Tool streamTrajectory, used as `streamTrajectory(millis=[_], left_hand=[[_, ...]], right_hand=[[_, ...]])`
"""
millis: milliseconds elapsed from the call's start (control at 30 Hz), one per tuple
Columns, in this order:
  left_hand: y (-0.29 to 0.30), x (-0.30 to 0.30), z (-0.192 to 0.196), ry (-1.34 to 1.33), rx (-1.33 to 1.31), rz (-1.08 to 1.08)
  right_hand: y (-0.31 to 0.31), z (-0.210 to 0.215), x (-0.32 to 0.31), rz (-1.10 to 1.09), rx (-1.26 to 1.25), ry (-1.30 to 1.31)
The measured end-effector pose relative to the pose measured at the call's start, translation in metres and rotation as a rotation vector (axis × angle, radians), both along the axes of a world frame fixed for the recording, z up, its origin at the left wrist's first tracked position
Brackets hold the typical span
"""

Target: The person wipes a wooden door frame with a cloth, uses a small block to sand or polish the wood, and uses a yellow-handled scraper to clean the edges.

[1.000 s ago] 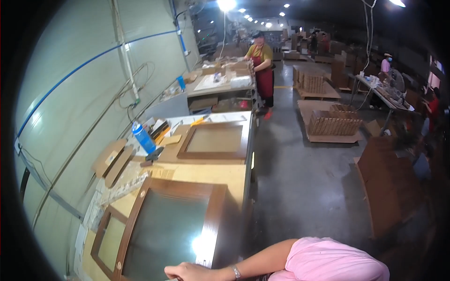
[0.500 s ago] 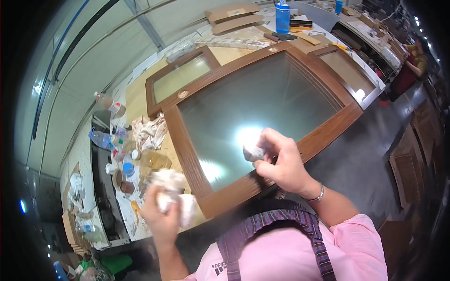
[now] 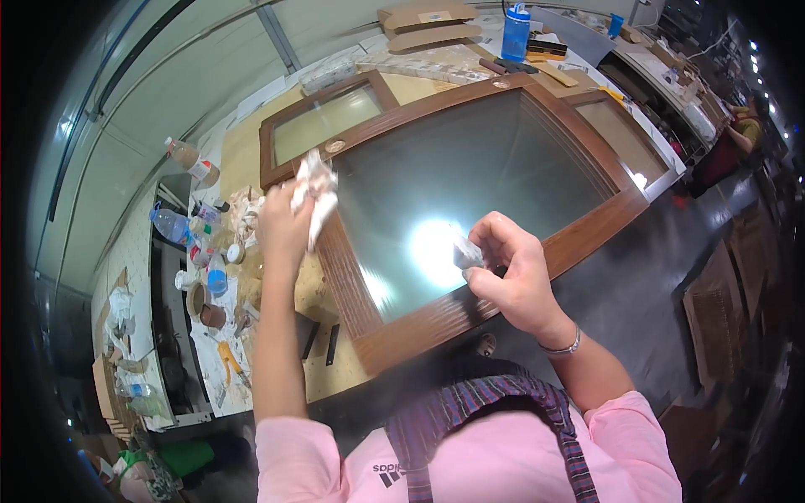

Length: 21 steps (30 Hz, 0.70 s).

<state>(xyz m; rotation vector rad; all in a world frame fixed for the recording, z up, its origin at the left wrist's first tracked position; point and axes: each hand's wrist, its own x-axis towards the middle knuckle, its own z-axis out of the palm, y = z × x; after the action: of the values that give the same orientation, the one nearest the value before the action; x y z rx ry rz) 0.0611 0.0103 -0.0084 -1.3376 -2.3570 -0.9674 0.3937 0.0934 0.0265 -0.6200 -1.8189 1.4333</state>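
Observation:
A large brown wooden frame (image 3: 419,339) with a dark glass panel (image 3: 470,168) lies flat on the table before me, a bright lamp reflection on its glass. My left hand (image 3: 283,226) is closed on a crumpled white rag with brownish stains (image 3: 316,193), by the frame's left side rail. Above the near part of the glass, my right hand (image 3: 518,272) pinches a small grey-white wad (image 3: 467,251) between thumb and fingers. Whether the wad touches the glass I cannot tell.
Smaller framed panels lie at the far left (image 3: 331,117) and right (image 3: 616,130). Several bottles, including a clear blue one (image 3: 170,225), and orange-handled pliers (image 3: 231,360) stand or lie at left. A blue water bottle (image 3: 516,33) stands at the back. Another person (image 3: 738,138) is far right.
My left hand has moved away from me with the rag, from the near left corner to the frame's left rail. My right hand has shifted slightly right, still holding the wad.

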Motion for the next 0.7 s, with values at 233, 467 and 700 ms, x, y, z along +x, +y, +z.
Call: streamTrajectory(millis=[233,467,700], left_hand=[[-0.124,0.142,0.052,-0.008,-0.299,-0.394],[-0.013,0.045,0.034,0.271,-0.138,-0.142],[0.001,0.099,0.063,0.135,-0.194,-0.369]], right_hand=[[0.004,0.005,0.006,-0.001,-0.031,-0.068],[-0.004,0.006,0.001,0.006,0.017,-0.097],[0.007,0.004,0.009,0.010,-0.106,0.195]])
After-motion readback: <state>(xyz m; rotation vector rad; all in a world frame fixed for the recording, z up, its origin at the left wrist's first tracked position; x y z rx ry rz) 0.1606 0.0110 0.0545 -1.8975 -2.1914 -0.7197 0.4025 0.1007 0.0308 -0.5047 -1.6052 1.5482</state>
